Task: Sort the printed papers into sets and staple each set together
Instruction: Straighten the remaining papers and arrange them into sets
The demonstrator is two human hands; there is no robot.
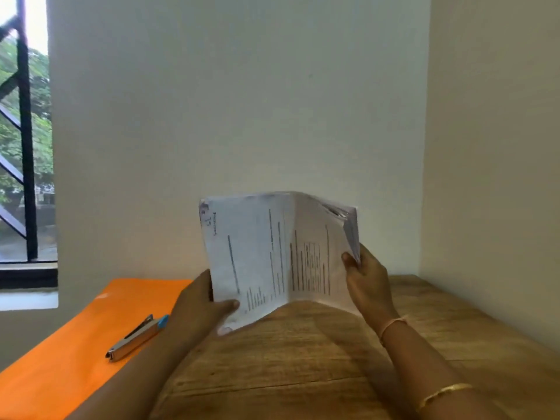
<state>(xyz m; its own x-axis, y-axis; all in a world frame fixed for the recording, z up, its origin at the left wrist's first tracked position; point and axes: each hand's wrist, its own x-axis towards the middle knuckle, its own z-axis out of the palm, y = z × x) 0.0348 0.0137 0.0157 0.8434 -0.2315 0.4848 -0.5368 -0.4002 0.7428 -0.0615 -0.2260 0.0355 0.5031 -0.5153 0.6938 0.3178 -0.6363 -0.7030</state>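
Left hand (200, 301) and right hand (368, 280) each grip a side of the printed papers (260, 253). They're held upright mid-frame above the wooden table (303, 359), creased vertically, print lines running up-down. Stapler (136, 338) lies diagonally on the orange sheet (60, 359), lower left.

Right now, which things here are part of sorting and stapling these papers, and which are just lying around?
For the job: printed papers, gripped by the left hand and right hand; stapler, lying untouched.
Just there: orange sheet under the stapler; wooden table; window.
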